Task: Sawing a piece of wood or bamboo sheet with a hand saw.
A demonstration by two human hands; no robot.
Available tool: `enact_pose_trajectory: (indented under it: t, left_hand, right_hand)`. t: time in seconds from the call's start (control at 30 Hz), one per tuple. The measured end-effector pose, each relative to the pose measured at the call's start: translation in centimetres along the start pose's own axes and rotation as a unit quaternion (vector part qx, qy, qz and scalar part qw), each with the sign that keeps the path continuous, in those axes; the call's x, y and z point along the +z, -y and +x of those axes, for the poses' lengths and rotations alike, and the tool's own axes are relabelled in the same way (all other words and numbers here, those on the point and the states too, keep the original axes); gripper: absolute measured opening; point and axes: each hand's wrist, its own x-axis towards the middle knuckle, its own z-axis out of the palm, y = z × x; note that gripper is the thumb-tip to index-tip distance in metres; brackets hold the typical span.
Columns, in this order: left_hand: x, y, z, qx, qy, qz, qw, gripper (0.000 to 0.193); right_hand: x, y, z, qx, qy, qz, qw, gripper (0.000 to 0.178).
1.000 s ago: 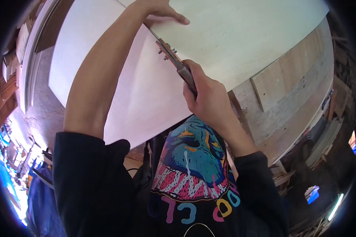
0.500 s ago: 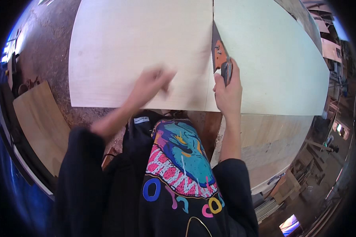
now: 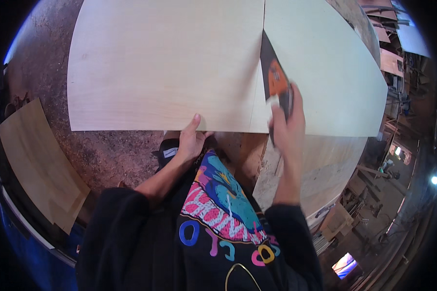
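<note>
A large pale plywood sheet (image 3: 160, 68) spreads across the view in front of me. My right hand (image 3: 289, 127) is closed round the handle of a handsaw (image 3: 277, 80) with an orange patch on its dark blade. The blade stands tilted at the lower end of a dark slit (image 3: 264, 14) in the sheet. From there a thin line runs down to the near edge. At that near edge my left hand (image 3: 192, 143) grips the plywood, thumb lying on top and fingers partly hidden below.
Under the sheet's near right part stands a wooden support (image 3: 320, 160). A curved brown board (image 3: 39, 160) leans at the left beside the rough floor (image 3: 126, 160). Wood scraps (image 3: 337, 220) and a cluttered workshop floor lie at the right.
My left hand has come down from above the sheet to grip its near edge. The saw handle has moved slightly nearer and right; the view has shifted a little.
</note>
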Motion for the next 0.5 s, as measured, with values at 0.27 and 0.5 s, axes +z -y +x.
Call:
enact_pose_trajectory:
  t: [0.27,0.5]
  left_hand:
    - [2.1,-1.2,-0.7,-0.025,-0.056,-0.017,0.998,0.051]
    - [3.6,-1.1,-1.3,-0.072,-0.035,-0.004,0.997,0.055]
  right_hand:
    - [-2.7,0.5,-8.9,0.031,0.01,-0.082,0.996,0.057]
    - [1.6,1.2,6.9,-0.007,-0.026,-0.129,0.991,0.054]
